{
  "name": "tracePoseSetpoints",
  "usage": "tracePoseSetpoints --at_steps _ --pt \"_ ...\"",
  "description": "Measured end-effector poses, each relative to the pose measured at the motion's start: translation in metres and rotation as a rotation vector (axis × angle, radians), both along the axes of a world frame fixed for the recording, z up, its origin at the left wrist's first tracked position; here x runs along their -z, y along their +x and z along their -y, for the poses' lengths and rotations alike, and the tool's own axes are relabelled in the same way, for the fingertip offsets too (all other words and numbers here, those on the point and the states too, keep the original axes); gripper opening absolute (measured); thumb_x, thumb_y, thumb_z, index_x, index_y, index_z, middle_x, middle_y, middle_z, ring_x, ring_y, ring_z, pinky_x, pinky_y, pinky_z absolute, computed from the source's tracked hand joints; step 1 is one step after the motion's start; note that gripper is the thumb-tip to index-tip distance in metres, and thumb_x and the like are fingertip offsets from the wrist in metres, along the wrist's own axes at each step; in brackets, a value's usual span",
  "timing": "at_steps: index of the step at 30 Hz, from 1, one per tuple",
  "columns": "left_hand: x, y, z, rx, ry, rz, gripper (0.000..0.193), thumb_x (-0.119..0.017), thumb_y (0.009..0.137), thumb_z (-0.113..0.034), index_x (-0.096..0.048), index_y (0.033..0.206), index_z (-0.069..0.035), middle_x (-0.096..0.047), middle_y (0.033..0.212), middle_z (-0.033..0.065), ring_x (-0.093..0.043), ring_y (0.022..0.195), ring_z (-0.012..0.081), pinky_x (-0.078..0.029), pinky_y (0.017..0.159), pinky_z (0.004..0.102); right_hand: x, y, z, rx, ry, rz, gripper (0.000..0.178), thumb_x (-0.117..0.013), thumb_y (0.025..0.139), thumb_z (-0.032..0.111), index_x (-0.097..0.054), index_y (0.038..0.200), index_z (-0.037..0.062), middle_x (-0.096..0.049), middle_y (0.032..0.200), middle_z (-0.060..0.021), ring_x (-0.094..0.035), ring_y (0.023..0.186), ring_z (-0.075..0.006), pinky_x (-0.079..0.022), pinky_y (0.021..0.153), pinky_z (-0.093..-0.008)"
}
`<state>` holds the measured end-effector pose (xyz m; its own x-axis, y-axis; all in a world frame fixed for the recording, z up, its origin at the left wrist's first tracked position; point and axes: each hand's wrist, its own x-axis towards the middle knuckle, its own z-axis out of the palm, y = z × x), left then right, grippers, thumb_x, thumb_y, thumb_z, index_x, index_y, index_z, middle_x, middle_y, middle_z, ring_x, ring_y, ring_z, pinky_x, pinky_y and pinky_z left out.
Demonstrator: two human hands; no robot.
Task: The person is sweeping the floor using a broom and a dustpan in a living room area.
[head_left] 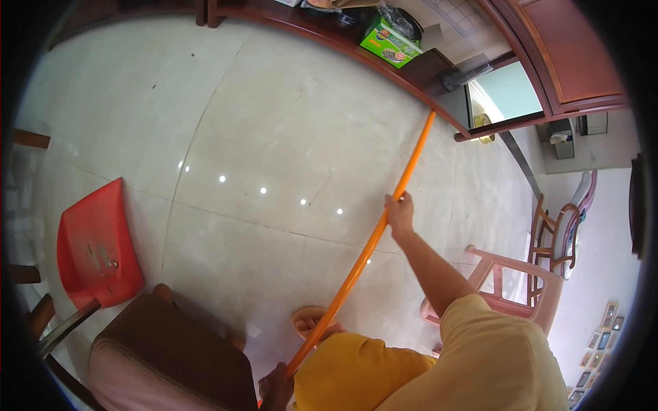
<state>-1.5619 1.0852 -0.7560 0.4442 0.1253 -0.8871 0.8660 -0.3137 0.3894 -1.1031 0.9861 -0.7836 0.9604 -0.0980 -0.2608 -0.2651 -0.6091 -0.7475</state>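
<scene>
A long orange pole [356, 267] runs slantwise across the view, held in both my hands. Its far end goes out of sight beneath the dark red wooden cabinet [329, 41], so what is on that end is hidden. My right hand [399, 211] is closed around the pole's middle, with the arm stretched forward. Lower down, beside the brown padded chair, my left hand [276, 385] grips the near part of the pole. A red dustpan [127, 267] with bits of dirt in it lies on the floor to the left.
The brown padded chair [168, 349] stands close on my left. A pink plastic stool [545, 291] is at my right, with a wooden chair [538, 226] behind it. On the cabinet sits a green box [391, 44]. Pale tiles [288, 116] cover the floor, with small dark specks.
</scene>
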Motion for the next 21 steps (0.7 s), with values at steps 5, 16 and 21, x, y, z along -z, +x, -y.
tracePoseSetpoints --at_steps 5,16,21 --pt "0.020 -0.052 0.013 -0.664 -0.125 -0.041 0.032 -0.064 0.080 -0.032 -0.063 0.099 -0.006 -0.066 0.082 0.0068 -0.060 0.073 0.0180 -0.048 0.066 0.0341 0.019 -0.008 -0.036 -0.153 0.119 0.098 0.038 -0.058 0.081 0.014 -0.045 0.112 -0.0042 -0.055 0.074 -0.0060 -0.052 0.065 -0.0130 -0.044 0.053 -0.0271" --pt "-0.020 0.033 -0.018 -0.154 -0.068 0.080 0.031 -0.064 0.080 -0.030 -0.063 0.099 -0.006 -0.066 0.082 0.0071 -0.060 0.074 0.0182 -0.048 0.067 0.0340 -0.028 0.046 0.037 0.021 -0.040 -0.125 0.024 -0.057 0.081 0.022 -0.051 0.079 -0.0008 -0.053 0.066 -0.0067 -0.043 0.045 -0.0123 -0.030 0.036 -0.0257" --pt "-0.050 -0.030 -0.035 -0.173 -0.072 -0.015 0.030 -0.064 0.080 -0.029 -0.063 0.099 -0.006 -0.066 0.082 0.0072 -0.060 0.075 0.0183 -0.048 0.067 0.0340 -0.023 -0.036 -0.017 -0.029 0.208 -0.200 0.023 -0.056 0.083 0.023 -0.047 0.083 0.0019 -0.052 0.065 -0.0064 -0.040 0.044 -0.0111 -0.030 0.036 -0.0258"
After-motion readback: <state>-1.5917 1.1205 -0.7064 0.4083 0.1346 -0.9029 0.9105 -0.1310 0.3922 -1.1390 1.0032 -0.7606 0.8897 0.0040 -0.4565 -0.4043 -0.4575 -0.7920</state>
